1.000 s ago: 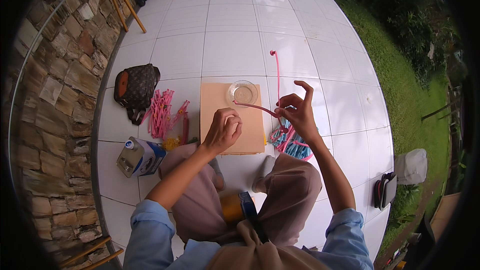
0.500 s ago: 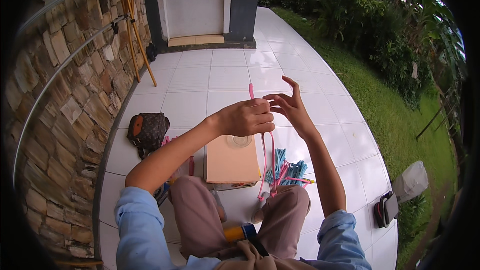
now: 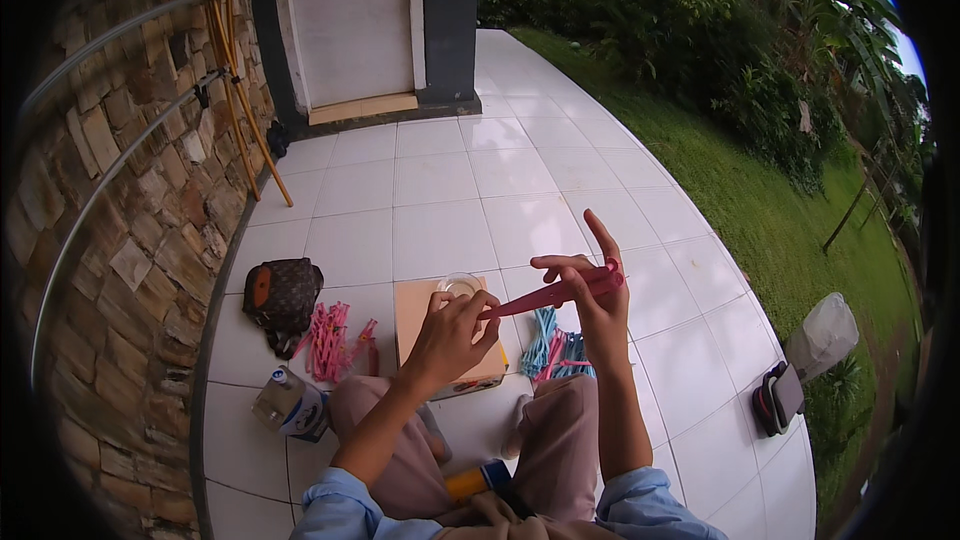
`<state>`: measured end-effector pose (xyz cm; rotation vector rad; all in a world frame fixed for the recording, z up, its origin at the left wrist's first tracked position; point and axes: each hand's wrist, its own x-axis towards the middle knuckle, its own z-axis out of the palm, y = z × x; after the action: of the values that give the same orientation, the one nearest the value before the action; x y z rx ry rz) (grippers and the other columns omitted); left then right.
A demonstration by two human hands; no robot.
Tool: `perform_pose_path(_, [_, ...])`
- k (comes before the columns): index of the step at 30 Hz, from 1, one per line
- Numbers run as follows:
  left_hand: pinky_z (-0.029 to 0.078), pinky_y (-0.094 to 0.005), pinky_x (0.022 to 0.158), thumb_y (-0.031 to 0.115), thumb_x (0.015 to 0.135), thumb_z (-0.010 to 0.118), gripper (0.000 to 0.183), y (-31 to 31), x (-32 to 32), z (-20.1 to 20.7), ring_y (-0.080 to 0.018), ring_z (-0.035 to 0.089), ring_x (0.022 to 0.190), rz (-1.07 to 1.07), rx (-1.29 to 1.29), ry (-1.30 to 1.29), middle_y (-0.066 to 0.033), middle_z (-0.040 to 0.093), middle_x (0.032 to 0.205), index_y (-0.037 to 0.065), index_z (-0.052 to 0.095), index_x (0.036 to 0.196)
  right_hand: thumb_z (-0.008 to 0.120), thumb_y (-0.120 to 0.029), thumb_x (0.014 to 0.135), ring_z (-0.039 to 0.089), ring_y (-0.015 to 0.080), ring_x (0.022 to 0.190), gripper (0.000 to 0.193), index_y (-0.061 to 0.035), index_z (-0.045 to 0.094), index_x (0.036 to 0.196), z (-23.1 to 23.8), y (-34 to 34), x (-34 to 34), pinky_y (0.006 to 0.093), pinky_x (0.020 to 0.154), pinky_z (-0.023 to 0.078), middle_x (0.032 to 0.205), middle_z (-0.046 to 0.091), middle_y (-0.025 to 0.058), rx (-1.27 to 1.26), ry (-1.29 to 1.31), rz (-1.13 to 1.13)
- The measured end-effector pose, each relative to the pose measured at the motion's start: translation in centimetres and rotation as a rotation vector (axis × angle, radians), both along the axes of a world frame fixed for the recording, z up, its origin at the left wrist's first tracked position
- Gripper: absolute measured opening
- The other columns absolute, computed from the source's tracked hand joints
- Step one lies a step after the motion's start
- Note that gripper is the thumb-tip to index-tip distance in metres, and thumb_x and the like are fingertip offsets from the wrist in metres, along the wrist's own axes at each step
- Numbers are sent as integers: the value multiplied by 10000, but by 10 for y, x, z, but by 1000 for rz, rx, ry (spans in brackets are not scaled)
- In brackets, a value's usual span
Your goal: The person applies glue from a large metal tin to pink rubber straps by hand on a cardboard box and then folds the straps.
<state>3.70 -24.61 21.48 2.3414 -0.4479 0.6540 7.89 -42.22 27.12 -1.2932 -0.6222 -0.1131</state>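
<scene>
A long pink straw-like strip point(image 3: 556, 295) is held up in front of me between both hands. My right hand point(image 3: 590, 305) pinches its far end, index finger pointing up. My left hand point(image 3: 450, 335) grips its near end, fingers closed. Under the hands a light wooden board point(image 3: 425, 315) lies on the white tiles, with a small clear round dish point(image 3: 459, 284) at its far edge. A pile of blue and pink strips point(image 3: 555, 350) lies right of the board, by my right knee.
A bundle of pink strips point(image 3: 330, 340) and a brown patterned bag point(image 3: 283, 292) lie left of the board, a plastic bottle point(image 3: 290, 406) nearer me. A stone wall runs along the left, grass to the right. A pair of sandals point(image 3: 778, 398) sits on the tile edge.
My head has tilted up, bringing the door and garden into view. Both hands rose off the board; the pink strip went from dangling vertically to being held nearly level between them.
</scene>
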Motion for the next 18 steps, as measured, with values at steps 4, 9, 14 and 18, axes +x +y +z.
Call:
perform_pose_path(4, [464,-394,680,129,851,574,325,-30,-18,11,-268,633,717,-195,-288,169,-108,611,709,81,422,1134,586,-174,870,604,138,719,677,43,188,1372,7,-3,-10,253,681,483,856,672,123,23,-86,201])
perform_pose_path(9, [456,-422,588,102,899,487,240,-38,-28,27,-357,617,704,-256,-304,286,-188,602,807,51,419,1123,548,-213,888,599,130,784,615,70,253,1347,16,-14,-13,249,688,459,856,670,125,78,-150,198])
perform_pose_path(14, [429,-382,560,139,923,450,187,-42,-34,15,-319,594,648,-233,-290,151,-156,576,746,50,448,1087,619,-311,827,607,195,891,745,82,253,1344,31,-25,-27,269,717,471,859,647,165,-76,-99,223])
perform_pose_path(18, [331,-285,474,299,980,327,293,-44,-32,9,-135,427,479,-452,-658,448,-43,463,620,55,458,1075,646,-208,809,599,214,932,774,19,181,1385,34,-23,-28,291,740,483,972,635,192,-22,-156,238])
